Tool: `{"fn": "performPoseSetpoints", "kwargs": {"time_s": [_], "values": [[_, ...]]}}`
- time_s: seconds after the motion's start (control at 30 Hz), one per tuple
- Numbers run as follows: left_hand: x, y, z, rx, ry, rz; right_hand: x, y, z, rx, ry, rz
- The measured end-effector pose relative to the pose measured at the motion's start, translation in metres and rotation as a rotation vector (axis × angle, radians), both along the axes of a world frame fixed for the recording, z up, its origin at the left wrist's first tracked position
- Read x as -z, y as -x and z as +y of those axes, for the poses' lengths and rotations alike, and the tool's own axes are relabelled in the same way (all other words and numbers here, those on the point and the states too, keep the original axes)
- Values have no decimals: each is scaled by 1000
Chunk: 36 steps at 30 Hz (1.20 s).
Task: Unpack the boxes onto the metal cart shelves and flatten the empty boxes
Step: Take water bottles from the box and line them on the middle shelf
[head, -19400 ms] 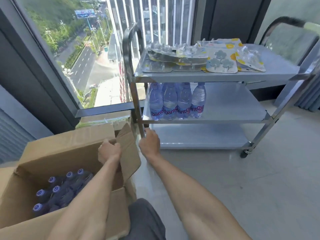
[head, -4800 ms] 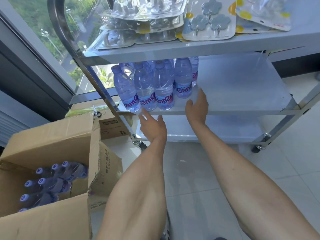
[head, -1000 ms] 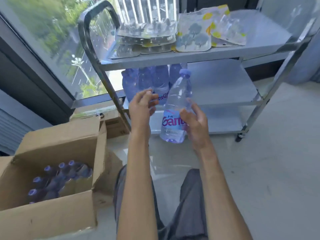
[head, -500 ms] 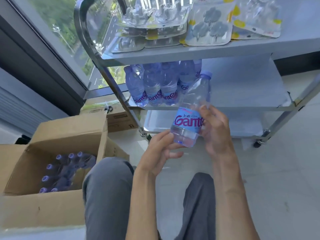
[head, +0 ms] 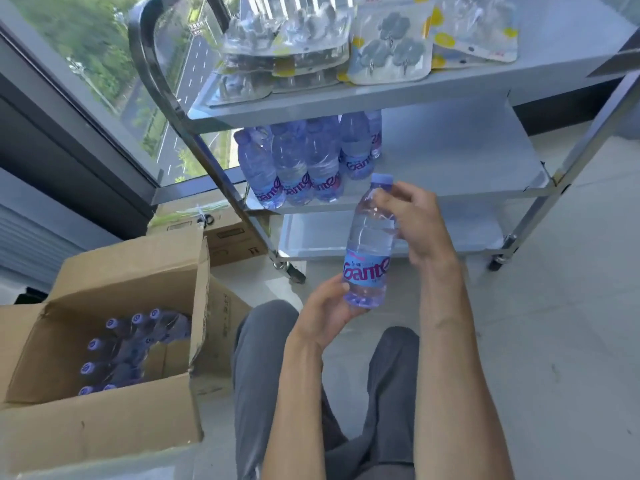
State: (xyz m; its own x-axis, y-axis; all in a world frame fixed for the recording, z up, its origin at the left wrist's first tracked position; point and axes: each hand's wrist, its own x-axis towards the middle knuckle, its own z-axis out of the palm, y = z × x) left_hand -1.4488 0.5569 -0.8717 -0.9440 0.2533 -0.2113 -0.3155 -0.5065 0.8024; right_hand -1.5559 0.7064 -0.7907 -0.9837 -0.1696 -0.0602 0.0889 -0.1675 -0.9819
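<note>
I hold a clear water bottle (head: 367,244) with a blue label upright in front of the metal cart (head: 485,181). My right hand (head: 412,225) grips its upper part near the cap. My left hand (head: 327,311) cups its base with curled fingers. Several matching bottles (head: 304,161) stand at the left of the cart's middle shelf. An open cardboard box (head: 104,424) at the lower left holds several more bottles (head: 131,344), caps up.
Blister packs of hooks (head: 388,53) lie on the cart's top shelf. A closed smaller box (head: 228,240) sits behind the open one, by the window. My knees in grey trousers (head: 263,358) are below the hands. Tiled floor (head: 554,341) spreads to the right.
The bottle has come upright from a tilt. My right hand has slid up from its label to near the cap, and my left hand has closed under its base.
</note>
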Motion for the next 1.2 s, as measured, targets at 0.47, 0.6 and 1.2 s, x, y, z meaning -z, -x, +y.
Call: {"fn": "performPoseSetpoints", "kwargs": {"time_s": [0.47,0.6,1.2], "values": [[28,-13,8,-133,-293,-8,5,-26,-18,-29,158,94],[33,-10,-9,-164,-305,-280,11,-25,-18,201,115,-6],[13,44,-32,-224,-242,-59,18,11,-66,81,-319,-71]]}}
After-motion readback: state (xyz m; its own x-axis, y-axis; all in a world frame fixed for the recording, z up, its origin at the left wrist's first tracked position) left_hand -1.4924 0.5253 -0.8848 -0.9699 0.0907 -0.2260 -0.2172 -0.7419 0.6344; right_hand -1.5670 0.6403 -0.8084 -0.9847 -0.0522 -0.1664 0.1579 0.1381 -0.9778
